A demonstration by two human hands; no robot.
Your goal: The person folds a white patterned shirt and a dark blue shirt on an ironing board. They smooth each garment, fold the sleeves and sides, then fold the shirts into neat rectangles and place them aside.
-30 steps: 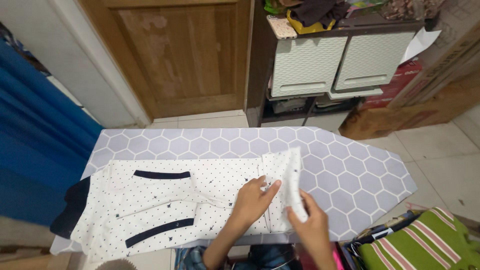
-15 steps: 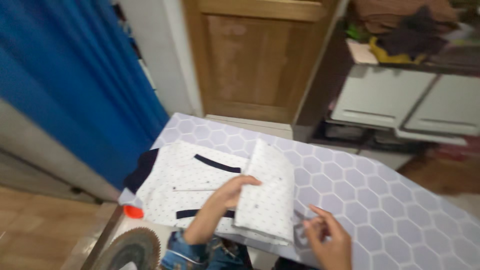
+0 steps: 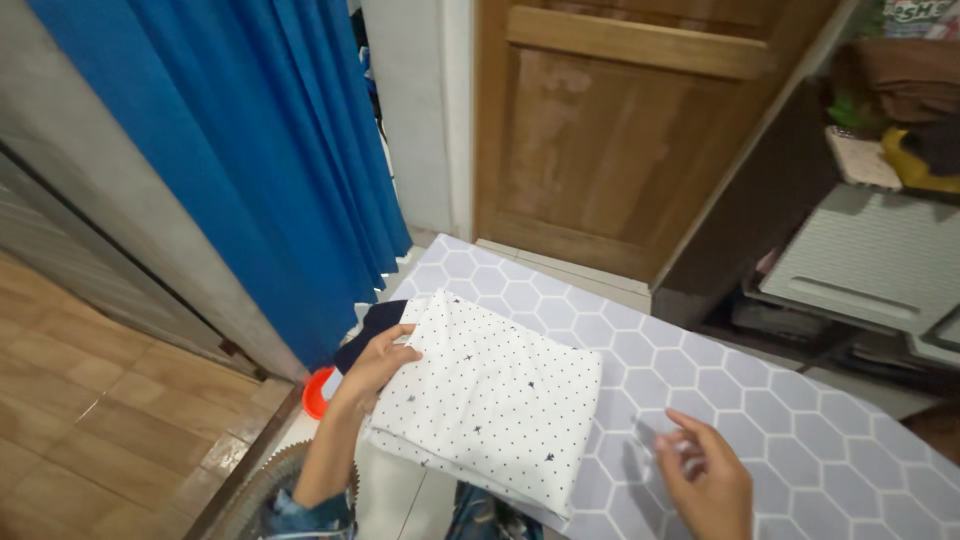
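Fingers (image 3: 395, 338) of left hand (image 3: 375, 365) curled over near-left edge of folded white dotted shirt (image 3: 500, 400), clamped on it. Shirt lies folded on ironing board (image 3: 720, 400) with grey hexagon cover, at board's left end (dark collar (image 3: 365, 335) poking out beyond shirt's far-left corner). Right hand (image 3: 710, 480) hovers over board just right of shirt, fingers loosely apart, holding nothing. Blue curtain (image 3: 250, 150) left of board, wooden door (image 3: 620, 130) behind it.
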